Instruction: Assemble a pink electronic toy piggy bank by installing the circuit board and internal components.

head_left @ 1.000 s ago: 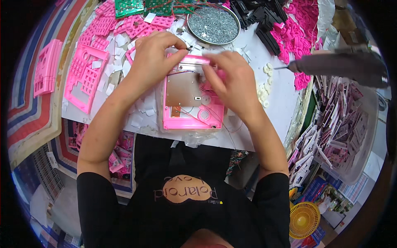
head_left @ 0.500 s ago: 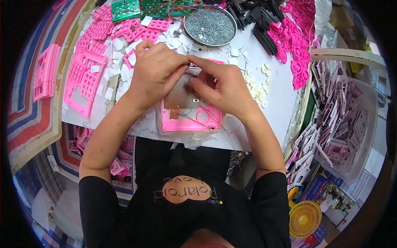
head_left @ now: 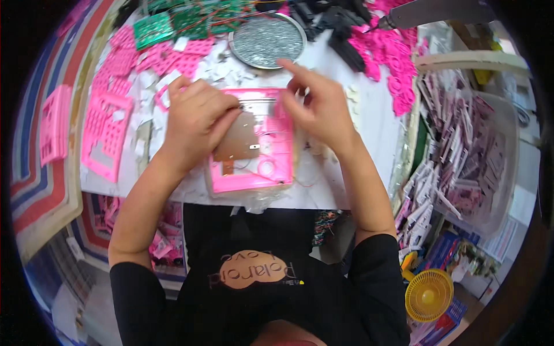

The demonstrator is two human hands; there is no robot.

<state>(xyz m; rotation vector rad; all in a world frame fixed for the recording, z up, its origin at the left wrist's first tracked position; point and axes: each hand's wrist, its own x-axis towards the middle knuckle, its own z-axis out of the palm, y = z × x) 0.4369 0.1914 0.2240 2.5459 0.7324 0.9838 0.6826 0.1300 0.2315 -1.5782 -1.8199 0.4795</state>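
A pink plastic casing (head_left: 281, 155) lies on the white table in front of me, with a brownish-grey flat plate (head_left: 238, 141) and thin wires inside it. My left hand (head_left: 199, 118) is at the casing's upper left, thumb and fingers pinched over the plate; what they hold, if anything, is hidden. My right hand (head_left: 320, 106) is off the casing's right edge, fingers apart, with its index finger stretched toward the round dish of small metal screws (head_left: 268, 40). No object shows in it.
Green circuit boards (head_left: 153, 30), pink keypad panels (head_left: 108, 135), white paper bits (head_left: 228, 72) and black parts (head_left: 346, 49) lie around. Pink ring parts (head_left: 404, 95) heap at right. A grey pointed tool (head_left: 433, 15) hangs at upper right. A clear bin (head_left: 508, 173) stands beyond the table.
My right hand has come away from the left and opened, moving right of the casing. The left stays pinched at the casing. The whole view has shifted, and the grey tool has come into sight.
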